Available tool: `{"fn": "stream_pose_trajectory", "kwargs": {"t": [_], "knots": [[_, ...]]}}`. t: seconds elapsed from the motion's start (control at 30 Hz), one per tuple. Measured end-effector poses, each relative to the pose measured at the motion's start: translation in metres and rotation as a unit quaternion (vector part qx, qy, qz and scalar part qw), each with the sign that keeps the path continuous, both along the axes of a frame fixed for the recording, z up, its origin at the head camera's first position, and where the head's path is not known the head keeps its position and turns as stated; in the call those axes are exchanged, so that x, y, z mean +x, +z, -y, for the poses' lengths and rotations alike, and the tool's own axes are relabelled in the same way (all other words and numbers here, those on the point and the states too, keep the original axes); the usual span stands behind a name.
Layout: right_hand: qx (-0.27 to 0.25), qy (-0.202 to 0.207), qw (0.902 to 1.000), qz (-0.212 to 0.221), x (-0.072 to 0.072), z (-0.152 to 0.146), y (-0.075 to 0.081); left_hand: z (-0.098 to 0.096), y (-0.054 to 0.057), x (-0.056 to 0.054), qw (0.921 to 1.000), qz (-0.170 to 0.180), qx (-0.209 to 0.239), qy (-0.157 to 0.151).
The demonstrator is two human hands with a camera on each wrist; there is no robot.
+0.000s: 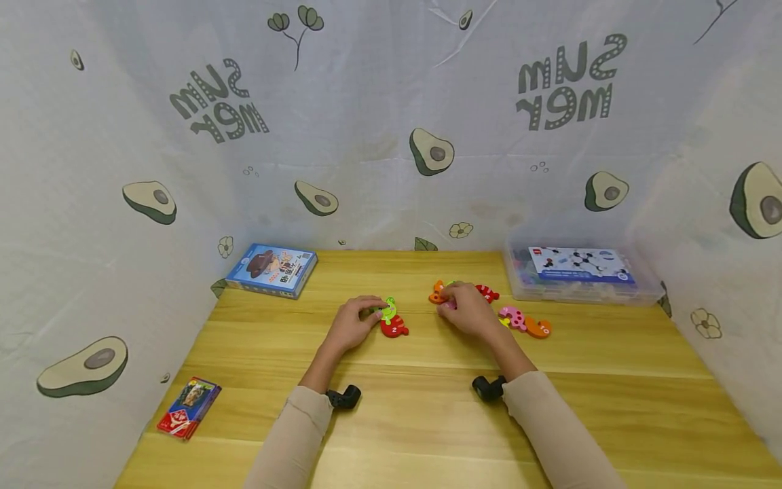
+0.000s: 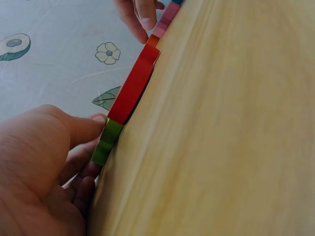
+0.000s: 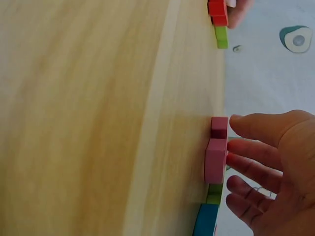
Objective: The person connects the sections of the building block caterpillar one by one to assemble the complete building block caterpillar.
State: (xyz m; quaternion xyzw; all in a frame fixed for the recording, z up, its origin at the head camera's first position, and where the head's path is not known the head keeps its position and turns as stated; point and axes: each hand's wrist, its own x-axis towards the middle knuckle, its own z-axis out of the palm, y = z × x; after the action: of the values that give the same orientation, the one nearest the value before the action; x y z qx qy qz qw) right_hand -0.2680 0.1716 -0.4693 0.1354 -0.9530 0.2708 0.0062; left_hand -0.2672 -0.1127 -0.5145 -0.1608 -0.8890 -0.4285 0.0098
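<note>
In the head view, my left hand (image 1: 353, 326) pinches a green smiling-face puzzle piece (image 1: 389, 312) between thumb and fingers. Joined below it is a red puzzle piece (image 1: 394, 328) marked 2. The left wrist view shows my thumb on the green piece (image 2: 107, 142), the red one (image 2: 134, 88) beyond. My right hand (image 1: 473, 311) reaches over a group of pieces, fingers loosely extended at a pink piece (image 3: 215, 161); whether they touch it is hard to tell. An orange piece (image 1: 436, 293) lies left of the fingertips, and a red piece (image 1: 487, 293) is partly behind that hand.
More puzzle pieces, pink (image 1: 513, 318) and orange (image 1: 539, 329), lie right of my right hand. A blue box (image 1: 271, 270) stands back left, a clear plastic case (image 1: 580, 291) back right. Cards (image 1: 189, 409) lie near the left edge. A printed curtain (image 1: 379, 102) surrounds the table.
</note>
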Motion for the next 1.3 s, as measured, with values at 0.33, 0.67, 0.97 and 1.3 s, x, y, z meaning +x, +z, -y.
{"fn": "stream_pose_trajectory", "kwargs": {"t": [0.33,0.67,0.97,1.3], "knots": [[-0.003,0.051,0.9987,-0.002,0.005,0.010,-0.003,-0.001,-0.002,-0.001,0.9994,0.014,-0.028,-0.013],[0.043,0.029,0.9980,0.037,-0.008,0.026,-0.007,0.001,0.003,0.000,0.9992,0.006,-0.028,-0.029],[0.023,0.028,0.9982,0.047,0.002,0.030,-0.007,0.001,0.000,0.009,0.9987,0.019,-0.041,-0.022],[-0.038,0.026,0.9984,0.034,0.018,0.023,0.005,0.001,0.001,0.005,0.9986,0.013,-0.046,-0.024]]}}
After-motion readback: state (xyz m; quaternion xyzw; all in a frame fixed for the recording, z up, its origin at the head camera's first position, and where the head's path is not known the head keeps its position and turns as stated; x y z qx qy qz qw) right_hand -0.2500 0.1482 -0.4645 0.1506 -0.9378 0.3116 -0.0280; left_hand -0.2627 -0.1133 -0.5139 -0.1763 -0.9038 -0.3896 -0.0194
